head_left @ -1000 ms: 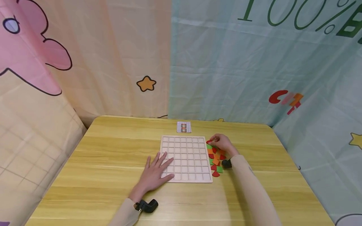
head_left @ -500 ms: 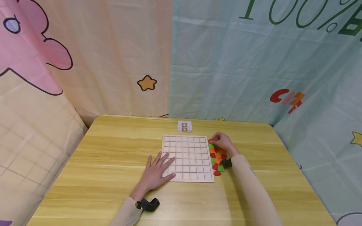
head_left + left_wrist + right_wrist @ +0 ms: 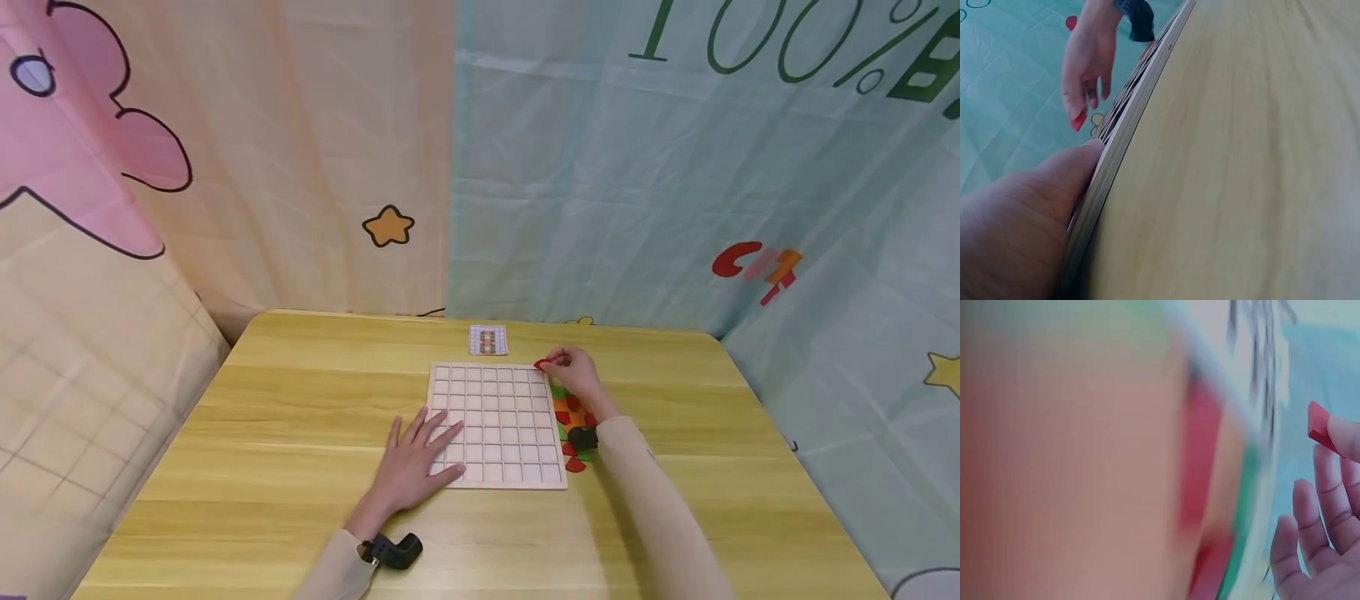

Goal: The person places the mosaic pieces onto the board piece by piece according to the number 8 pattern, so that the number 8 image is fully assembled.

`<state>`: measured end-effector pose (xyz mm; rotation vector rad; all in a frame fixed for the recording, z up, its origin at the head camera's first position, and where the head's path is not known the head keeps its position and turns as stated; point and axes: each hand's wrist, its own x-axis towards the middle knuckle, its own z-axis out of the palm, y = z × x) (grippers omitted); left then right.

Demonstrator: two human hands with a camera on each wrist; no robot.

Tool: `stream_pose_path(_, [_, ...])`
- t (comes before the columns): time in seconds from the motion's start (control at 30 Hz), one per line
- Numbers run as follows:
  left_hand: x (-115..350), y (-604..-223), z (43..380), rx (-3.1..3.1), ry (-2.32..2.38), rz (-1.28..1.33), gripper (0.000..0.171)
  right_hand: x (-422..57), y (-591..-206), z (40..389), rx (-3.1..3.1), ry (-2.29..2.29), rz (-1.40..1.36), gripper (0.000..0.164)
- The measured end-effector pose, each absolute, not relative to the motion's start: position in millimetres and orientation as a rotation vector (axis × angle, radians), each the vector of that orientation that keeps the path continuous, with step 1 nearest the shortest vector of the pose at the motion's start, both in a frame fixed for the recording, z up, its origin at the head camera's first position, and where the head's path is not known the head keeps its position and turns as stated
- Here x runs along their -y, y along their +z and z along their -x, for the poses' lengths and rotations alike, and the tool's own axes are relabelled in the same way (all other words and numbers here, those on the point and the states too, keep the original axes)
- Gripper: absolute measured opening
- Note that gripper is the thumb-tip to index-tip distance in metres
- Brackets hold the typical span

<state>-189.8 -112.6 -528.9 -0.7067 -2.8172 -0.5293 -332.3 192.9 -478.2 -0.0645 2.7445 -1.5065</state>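
Note:
My left hand [image 3: 409, 468] lies with spread, straight fingers on the left edge of a pale gridded board [image 3: 498, 433]. Between thumb and fingertip my right hand [image 3: 576, 377] pinches a red tile [image 3: 542, 364], held just over the board's far right corner. Seen from the right wrist, the red tile [image 3: 1317, 420] is a thin piece with a flat edge, and the other fingers are loosely bent. The left wrist view shows the left thumb [image 3: 1072, 169] along the board's rim, with the right hand [image 3: 1088, 62] beyond it. Every board cell in sight is bare.
Loose red, orange and green tiles [image 3: 575, 466] lie along the board's right side, partly hidden under the right wrist. A small printed pattern card [image 3: 488, 340] lies behind the board. The wooden table [image 3: 247, 467] meets a printed cloth backdrop [image 3: 585, 208].
My right hand has lifted the red tile from the far end of the pile and moved it left over the board's corner. The left hand stays in place.

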Motion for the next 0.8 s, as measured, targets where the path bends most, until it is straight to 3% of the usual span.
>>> stream_pose_path(0.33, [110.1, -529.3, 189.0, 2.837, -0.531, 0.697, 0.066, -130.2, -477.8, 333.0, -2.521, -1.437, 0.319, 0.013])
stream_pose_path(0.8, [110.0, -526.7, 187.4, 2.797, -0.533, 0.705, 0.064, -102.4, -485.2, 336.2, -2.575, -1.267, 0.462, 0.007])
